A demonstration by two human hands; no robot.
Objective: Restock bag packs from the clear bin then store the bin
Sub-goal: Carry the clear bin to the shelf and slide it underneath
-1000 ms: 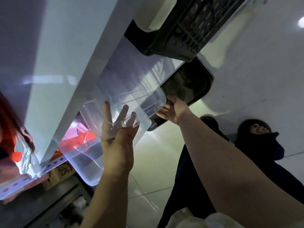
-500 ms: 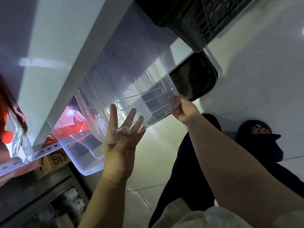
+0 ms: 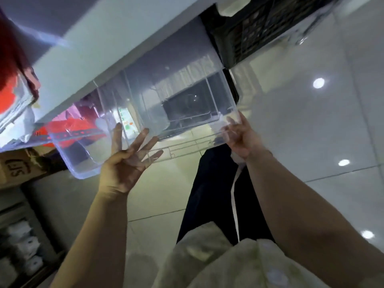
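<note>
I look steeply up at an empty clear bin held overhead against the top of a white shelf unit. My left hand is spread flat under the bin's near left corner, fingers apart and pressing on the plastic. At the near right corner, my right hand curls its fingers over the bin's rim. Red and white bag packs show through the bin's left wall on the shelf below it.
A black crate sits on top of the unit right beside the bin's far end. A cardboard box and white rolls fill lower shelves at left. More red packs hang at the far left. Glossy ceiling fills the right.
The bin has swung round and now lies more level, with its near end lower in view. Both hands followed it. The person who stood at the right is out of view.
</note>
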